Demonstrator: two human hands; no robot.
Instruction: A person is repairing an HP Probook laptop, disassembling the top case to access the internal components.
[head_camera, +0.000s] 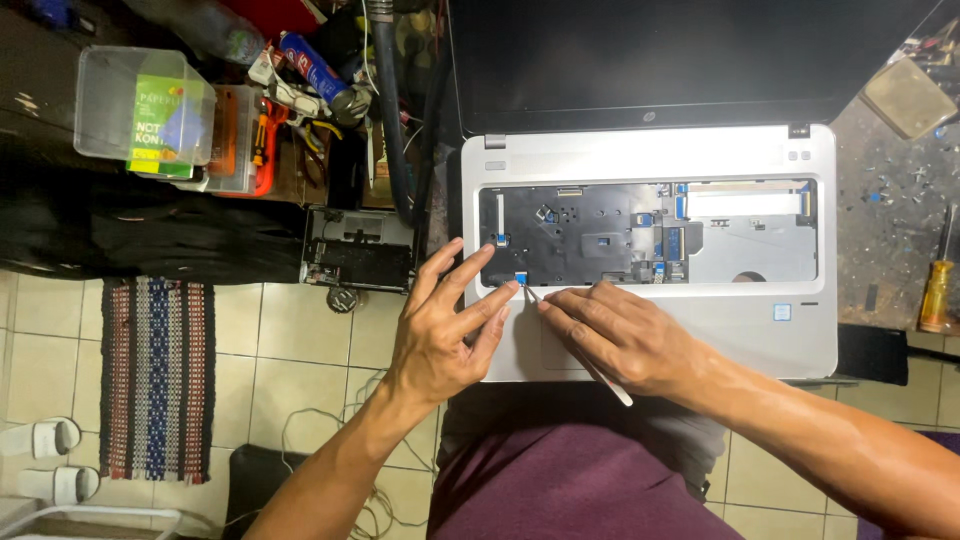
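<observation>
A silver laptop (655, 270), keyboard removed, lies across the person's lap. Far left, a clear plastic box (140, 110) holds a green-labelled packet. The left hand (445, 325), fingers spread, presses beside the small blue connector tab (521, 277); the right hand (620, 335) pinches slim tweezers (575, 340) there.

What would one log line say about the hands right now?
left hand: fingertip on blue tab | right hand: holds thin tool, tip at tab | laptop: keyboard removed
</observation>
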